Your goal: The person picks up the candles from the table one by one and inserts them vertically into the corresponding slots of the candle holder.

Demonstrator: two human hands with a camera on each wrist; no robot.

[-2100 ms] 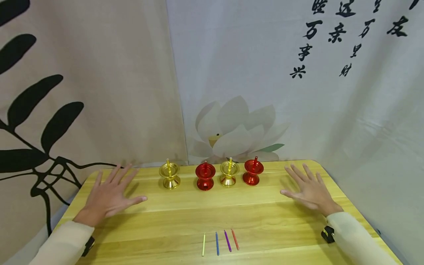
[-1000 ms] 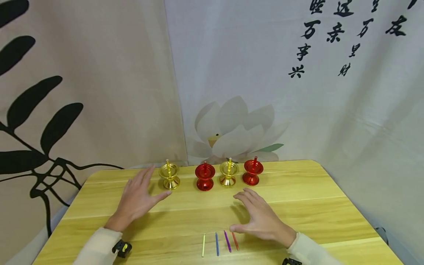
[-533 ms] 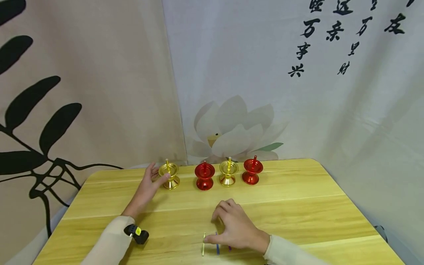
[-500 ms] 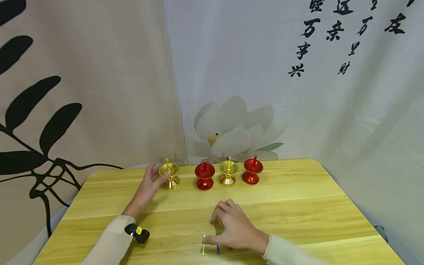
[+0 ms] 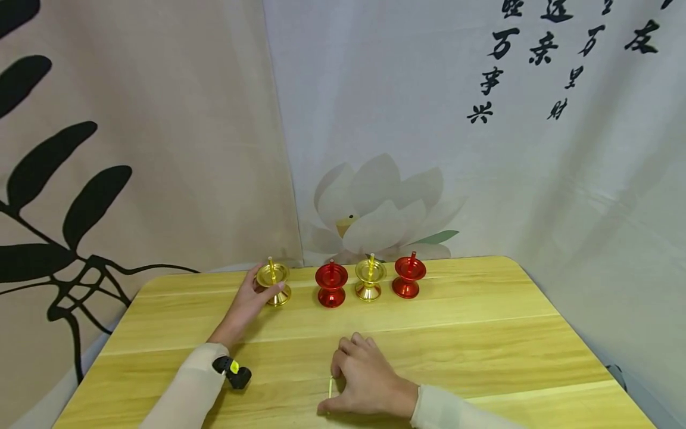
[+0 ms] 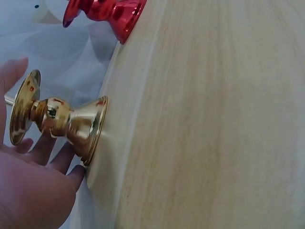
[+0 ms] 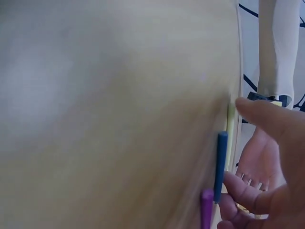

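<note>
In the head view, the right hand (image 5: 364,381) covers all but the tip of the yellow stick (image 5: 330,386). The right wrist view is blurred, cutting off the purple stick (image 7: 206,210) at the bottom.

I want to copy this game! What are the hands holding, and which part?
The left hand wraps the leftmost gold candle holder near its stem. The right hand is on the thin sticks, touching the yellow stick; a real grip cannot be told.

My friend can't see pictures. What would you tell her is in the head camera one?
A person's left hand grips a gold holder at the left end of a row with two red holders and one more gold, at the back of a wooden table. Nearer, the right hand covers thin sticks; a yellow stick peeks out.
</note>
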